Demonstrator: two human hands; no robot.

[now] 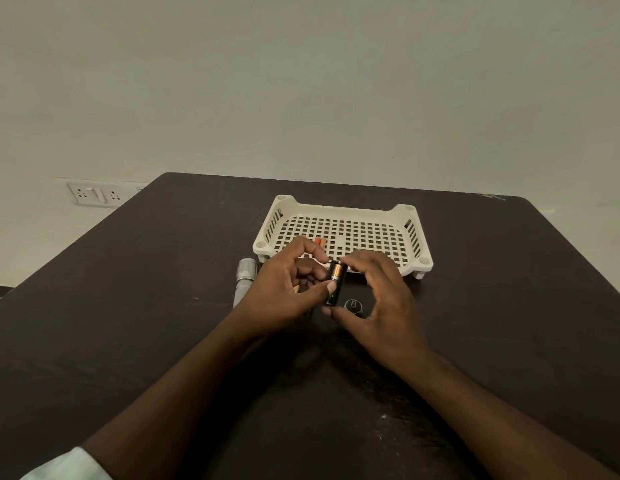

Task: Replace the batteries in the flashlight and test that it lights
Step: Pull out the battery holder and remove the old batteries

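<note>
Both my hands hold a black battery holder (pixel 335 284) with a copper-and-black battery in it, above the table's middle. My left hand (pixel 287 289) grips it from the left with thumb and fingers. My right hand (pixel 377 299) pinches its top and bottom ends from the right. The grey flashlight body (pixel 244 280) lies on the table just left of my left hand, partly hidden by it. A black round end cap (pixel 353 306) sits on the table under my right hand. Red and orange batteries (pixel 320 241) lie in the white basket.
A white perforated plastic basket (pixel 410 233) stands behind my hands on the dark table (pixel 128 306). A wall socket plate (pixel 93 194) is on the wall at the left. The table's far edge runs just behind the basket.
</note>
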